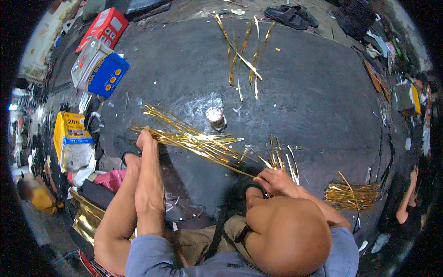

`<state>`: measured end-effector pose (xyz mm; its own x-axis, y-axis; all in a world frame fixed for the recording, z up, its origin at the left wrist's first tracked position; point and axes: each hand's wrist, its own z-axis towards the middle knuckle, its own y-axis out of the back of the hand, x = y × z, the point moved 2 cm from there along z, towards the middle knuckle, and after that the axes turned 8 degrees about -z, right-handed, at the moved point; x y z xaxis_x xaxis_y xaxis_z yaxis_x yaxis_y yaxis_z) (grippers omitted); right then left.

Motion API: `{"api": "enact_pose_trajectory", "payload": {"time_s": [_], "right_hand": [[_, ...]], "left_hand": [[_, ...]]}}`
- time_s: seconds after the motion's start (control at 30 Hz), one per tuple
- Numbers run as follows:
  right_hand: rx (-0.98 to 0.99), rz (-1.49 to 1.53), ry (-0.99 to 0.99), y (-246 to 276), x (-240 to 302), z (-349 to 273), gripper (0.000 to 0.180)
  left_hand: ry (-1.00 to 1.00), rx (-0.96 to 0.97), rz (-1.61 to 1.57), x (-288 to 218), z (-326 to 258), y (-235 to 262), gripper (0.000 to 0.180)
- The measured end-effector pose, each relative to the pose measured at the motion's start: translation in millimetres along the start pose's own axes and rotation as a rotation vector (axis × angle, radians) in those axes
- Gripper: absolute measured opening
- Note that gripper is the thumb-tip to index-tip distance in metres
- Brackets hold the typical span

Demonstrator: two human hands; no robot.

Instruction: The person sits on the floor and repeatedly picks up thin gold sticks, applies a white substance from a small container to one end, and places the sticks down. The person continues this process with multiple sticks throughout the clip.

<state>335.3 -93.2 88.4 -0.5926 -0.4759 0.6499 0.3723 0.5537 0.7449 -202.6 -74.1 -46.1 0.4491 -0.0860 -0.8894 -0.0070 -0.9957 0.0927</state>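
A loose sheaf of thin shiny gold strips (196,141) lies slantwise on the dark floor sheet before me. At its left end, my left hand (146,138) is closed with fingertips pressed on a gold strip; some fingers are hidden. One long gold strip (230,167) runs along the sheaf's near side to my right hand (275,182), whose fingers are pinched at its end beside my knee. Just beyond the right hand, a smaller fan of gold strips (276,159) sticks out, partly covered by the hand. Beyond the sheaf stands a small round silvery-white object (215,117).
More gold strips (241,55) lie scattered at the far side. A dense bundle of strips (351,195) rests at the right. Red (102,30), blue (108,74) and yellow (71,127) boxes stand along the left. Black sandals (290,17) lie far off; another person's arm (408,196) shows right.
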Motion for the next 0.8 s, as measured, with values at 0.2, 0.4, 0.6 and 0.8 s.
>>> {"api": "enact_pose_trajectory", "payload": {"time_s": [0.2,0.4,0.6,0.8], "right_hand": [[0.089,-0.104,-0.248,26,-96,81,0.035],[-0.645,0.024,-0.532,63,-219,248,0.038],[-0.521,-0.079,-0.561,51,-200,323,0.033],[-0.620,-0.497,-0.271,206,-151,234,0.020]], "left_hand": [[-0.128,0.023,0.248,-3,48,39,0.050],[-0.512,-0.040,0.702,-2,-34,21,0.086],[-0.727,0.174,0.477,-13,-69,30,0.057],[-1.001,0.532,0.325,-60,-169,-16,0.028]]}}
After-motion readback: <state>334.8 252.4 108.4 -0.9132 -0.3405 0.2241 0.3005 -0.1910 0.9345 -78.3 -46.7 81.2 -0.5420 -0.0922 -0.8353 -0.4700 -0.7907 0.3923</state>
